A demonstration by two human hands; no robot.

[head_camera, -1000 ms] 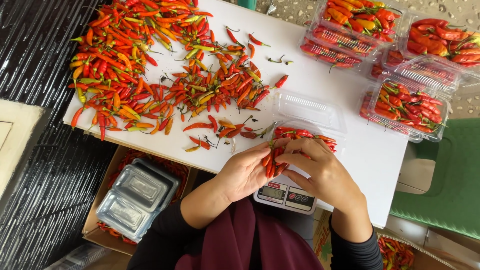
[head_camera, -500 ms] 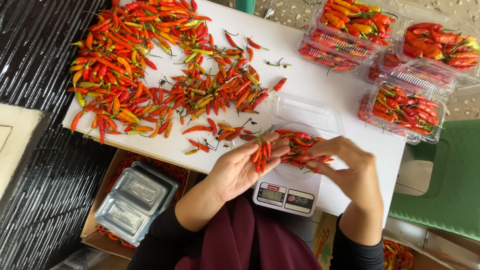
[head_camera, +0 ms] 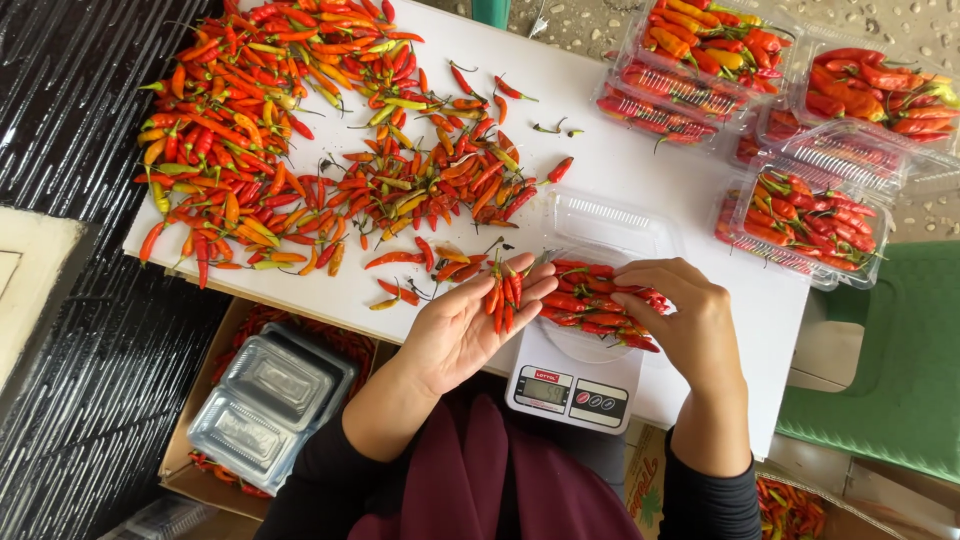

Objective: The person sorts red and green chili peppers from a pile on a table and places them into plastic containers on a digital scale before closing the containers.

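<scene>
Red chillies [head_camera: 503,292], a small bunch of them, are cradled in the upturned left hand [head_camera: 470,325], the palm open and the fingers [head_camera: 530,290] loosely curled beneath the bunch rather than clenched. Just to the right, a clear plastic tray [head_camera: 575,345] is seen sitting on a white kitchen scale [head_camera: 570,385] at the near edge of the white table [head_camera: 640,170], and it is already heaped with more red chillies. The right hand [head_camera: 690,320] is laid over the right side of that heap, fingertips [head_camera: 630,275] bent down and touching the chillies in the tray; whether any single one is pinched cannot be told. The tray's open lid [head_camera: 615,222] is stretched out flat on the far side of the scale. A big loose pile of chillies [head_camera: 300,150], red, orange and a few green, is spread across the far left of the table, with strays scattered towards the hands. At the far right, filled clear packs [head_camera: 800,110] are stacked and clustered together, packed with red and orange chillies. Below the table on the near left, a cardboard box [head_camera: 200,460] is seen holding empty clear containers [head_camera: 270,400]. A green surface [head_camera: 890,380] is seen at the right edge.
</scene>
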